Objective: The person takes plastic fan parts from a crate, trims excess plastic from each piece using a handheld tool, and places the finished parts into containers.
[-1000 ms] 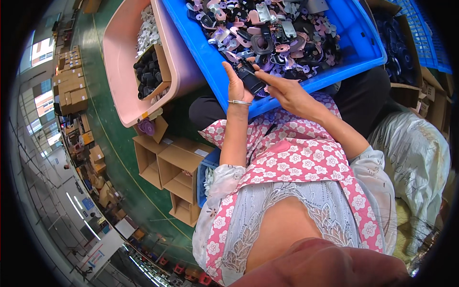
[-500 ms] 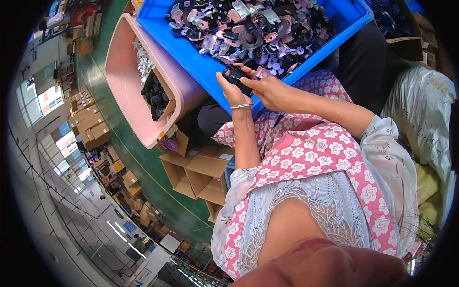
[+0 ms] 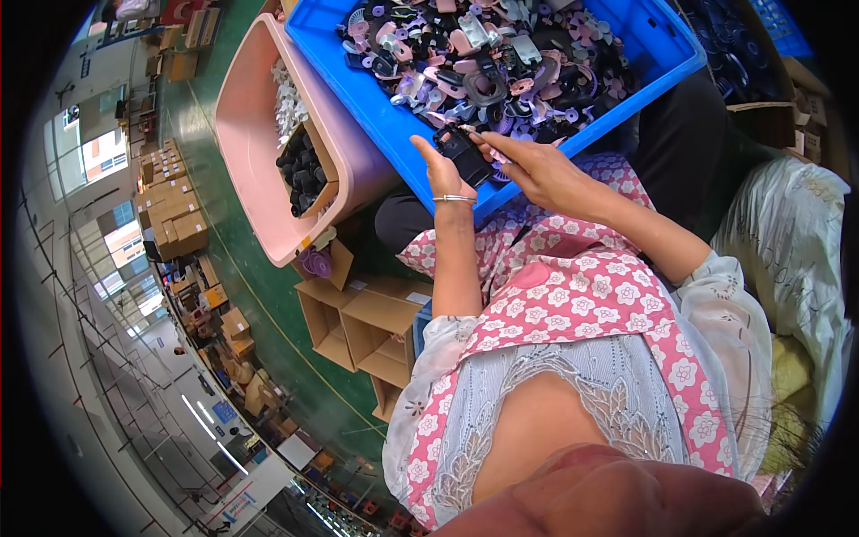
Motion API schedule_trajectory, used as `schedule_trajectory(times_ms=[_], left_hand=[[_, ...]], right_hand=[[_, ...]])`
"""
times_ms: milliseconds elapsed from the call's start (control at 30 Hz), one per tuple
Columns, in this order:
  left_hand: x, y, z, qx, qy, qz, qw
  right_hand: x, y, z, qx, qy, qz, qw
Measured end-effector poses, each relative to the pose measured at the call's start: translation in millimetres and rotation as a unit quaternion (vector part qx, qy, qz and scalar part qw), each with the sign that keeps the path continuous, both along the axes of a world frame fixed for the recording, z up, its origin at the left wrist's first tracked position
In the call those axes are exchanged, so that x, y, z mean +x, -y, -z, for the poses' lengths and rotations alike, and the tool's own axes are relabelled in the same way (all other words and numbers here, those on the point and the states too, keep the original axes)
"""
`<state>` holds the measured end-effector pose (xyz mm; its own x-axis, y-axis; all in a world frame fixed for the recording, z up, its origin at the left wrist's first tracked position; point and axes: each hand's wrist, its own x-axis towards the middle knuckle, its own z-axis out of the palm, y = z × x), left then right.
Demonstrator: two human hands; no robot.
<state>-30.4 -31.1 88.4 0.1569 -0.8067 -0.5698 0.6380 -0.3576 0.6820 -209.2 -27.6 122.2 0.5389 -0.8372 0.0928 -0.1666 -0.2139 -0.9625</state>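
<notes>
My left hand [image 3: 446, 174] is closed round a black plastic housing [image 3: 463, 157], a boxy piece with its hollow side facing up. The thumb stands up at the left of it. My right hand [image 3: 546, 174] meets the housing at its upper right edge, fingers drawn together. A small dark bit shows at those fingers, too small to name. Both hands are over the near corner of a blue plastic crate [image 3: 376, 112]. Inside the crate lies a heap of mixed small plastic parts [image 3: 488, 76], black, pink, purple and grey.
Left of the crate stands a pink tub [image 3: 246, 170] with white parts and a carton of black parts [image 3: 304, 174]. Below it are open cardboard boxes [image 3: 380, 327] on the green floor. A white woven sack [image 3: 778, 233] and a box of dark parts [image 3: 738, 54] are at the right.
My right hand has shifted a little right, uncovering more of the black housing, which now lies more open to view. The surroundings have slid slightly as my head moved.
</notes>
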Motion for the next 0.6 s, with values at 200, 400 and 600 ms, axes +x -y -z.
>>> schedule_trajectory(times_ms=[200,400,600], left_hand=[[-8.2,10.5,18.3,0.059,-0.054,-0.01,0.997],[10.5,10.7,64.6,0.006,0.366,0.159,0.917],[-3.0,23.4,32.5,0.114,0.221,0.033,0.968]], right_hand=[[6.4,-2.2,-1.0,0.009,0.05,0.119,0.992],[28.4,-5.3,32.4,0.03,-0.133,-0.037,0.99],[38.9,8.0,58.0,0.033,-0.035,0.011,0.999]])
